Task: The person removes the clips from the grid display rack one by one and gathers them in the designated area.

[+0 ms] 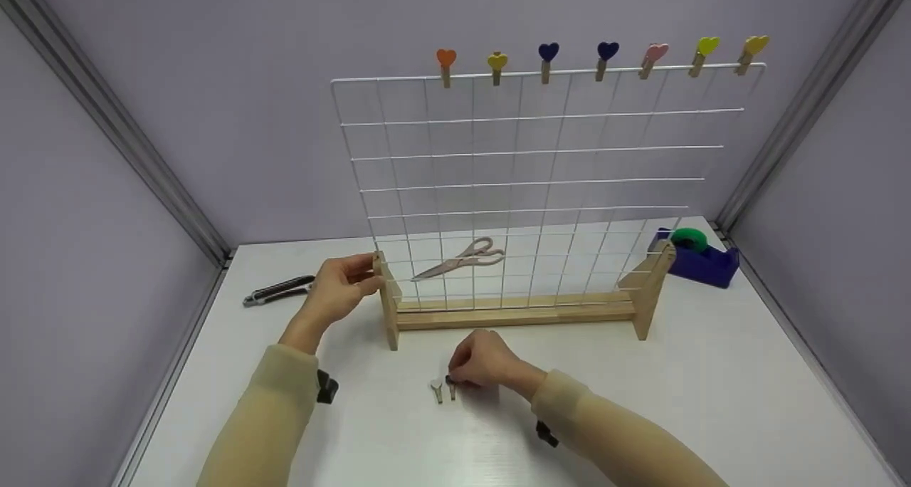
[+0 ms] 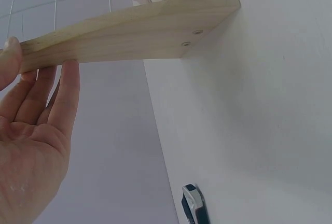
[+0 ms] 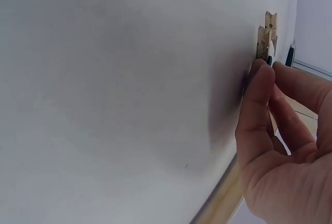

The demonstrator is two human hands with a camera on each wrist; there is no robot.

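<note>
Wooden clothespins on the counter, right hand (image 1: pixel 484 362) nearest.
Its fingertips pinch one clothespin (image 1: pixel 451 386), long axis toward the near edge; left hand (image 1: pixel 341 285) grips the rack's wooden end post (image 1: pixel 388 302).

no readable text, labels or numbers anywhere

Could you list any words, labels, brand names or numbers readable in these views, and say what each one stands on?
None: no view shows readable text.
The heart-topped clothespins, wire grid panel, wooden stand, scissors and tape dispenser show no print.
The dark clothespin pinched by the right hand is too small to show any mark.
The left hand grips the stand's plain end post.
</note>
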